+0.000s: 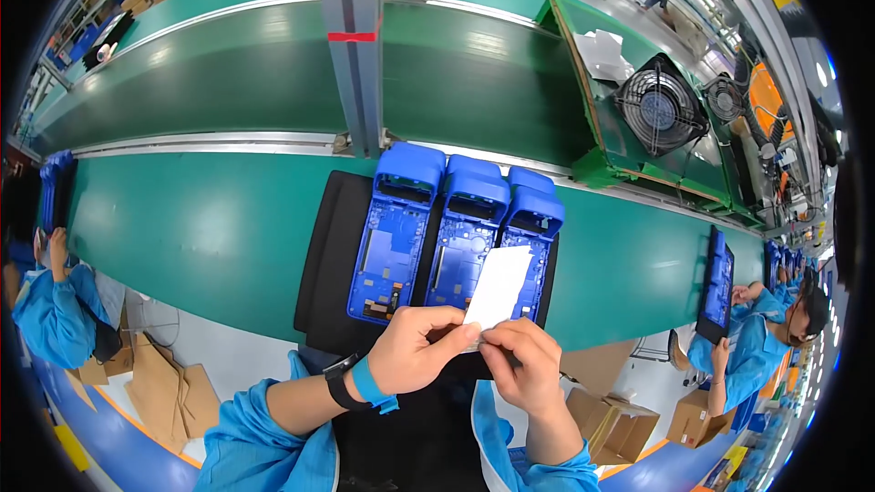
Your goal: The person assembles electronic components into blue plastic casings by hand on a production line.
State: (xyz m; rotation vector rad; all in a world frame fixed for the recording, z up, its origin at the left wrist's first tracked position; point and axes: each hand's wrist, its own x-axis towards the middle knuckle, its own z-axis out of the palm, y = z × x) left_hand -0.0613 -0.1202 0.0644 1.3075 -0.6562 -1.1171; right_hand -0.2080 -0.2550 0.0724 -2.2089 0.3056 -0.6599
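Observation:
Between the thumb and fingertips of my left hand [412, 352] a white sheet [499, 284] is pinched by its lower end. My right hand [527, 366] is closed at the same end, its thumb and finger at the sheet's lower corner; whether a smaller piece is between them cannot be made out. Just beyond the hands, three blue plastic device housings [389, 260] lie side by side, with open hoods at their far ends and inner parts showing. The sheet covers part of the middle and right housings. Under them is a black mat [326, 260].
The green bench [210, 237] runs left and right, with a metal post [351, 55] behind the housings. Beyond is a conveyor belt [237, 64]. A black fan [658, 107] stands on a green-edged shelf at far right. Co-workers sit at both sides; the right one [747, 355] holds a blue housing.

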